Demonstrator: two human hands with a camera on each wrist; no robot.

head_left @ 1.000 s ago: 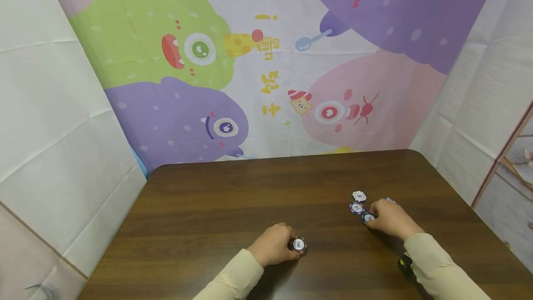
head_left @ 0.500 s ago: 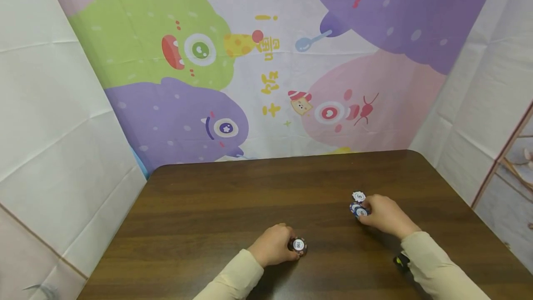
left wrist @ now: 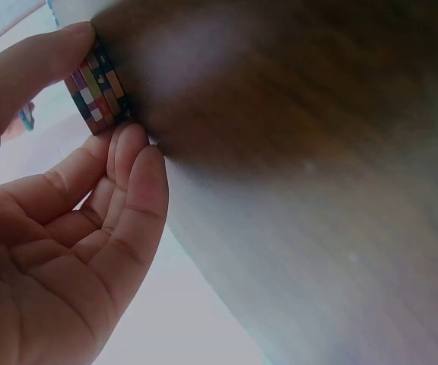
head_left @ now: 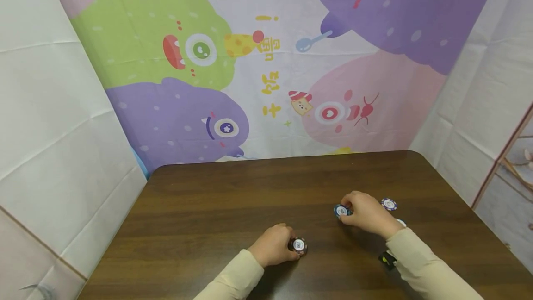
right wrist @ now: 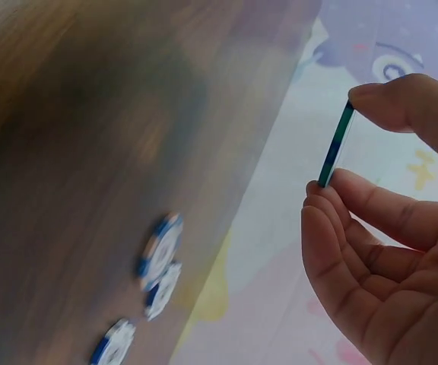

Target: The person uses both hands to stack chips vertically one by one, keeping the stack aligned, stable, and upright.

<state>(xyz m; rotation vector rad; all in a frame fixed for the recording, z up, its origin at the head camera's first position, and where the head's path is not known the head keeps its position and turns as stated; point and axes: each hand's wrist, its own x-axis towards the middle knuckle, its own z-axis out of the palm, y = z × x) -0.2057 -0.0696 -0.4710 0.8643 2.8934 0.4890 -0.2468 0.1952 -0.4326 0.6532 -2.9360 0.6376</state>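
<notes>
In the head view my left hand (head_left: 275, 245) grips a short stack of poker chips (head_left: 299, 245) on the brown table, the top one dark and marked 100. Striped edges of several chips in the stack (left wrist: 101, 91) show between thumb and fingertips in the left wrist view. To the right and farther back, my right hand (head_left: 368, 214) pinches one blue-green poker chip (head_left: 342, 211) by its rim, between thumb and fingers. Seen edge-on in the right wrist view, this single chip (right wrist: 335, 144) is held up off the table.
A blue-and-white chip (head_left: 389, 204) lies beyond the right hand, and the pale edge of another (head_left: 401, 221) shows beside the wrist. The right wrist view has a small group of loose chips (right wrist: 159, 252) on the table (right wrist: 67, 190). A cartoon-printed cloth (head_left: 266, 82) hangs behind.
The right hand has picked up the blue-green chip from among the loose chips and carried it left toward the stack. The left hand stays in place on the stack.
</notes>
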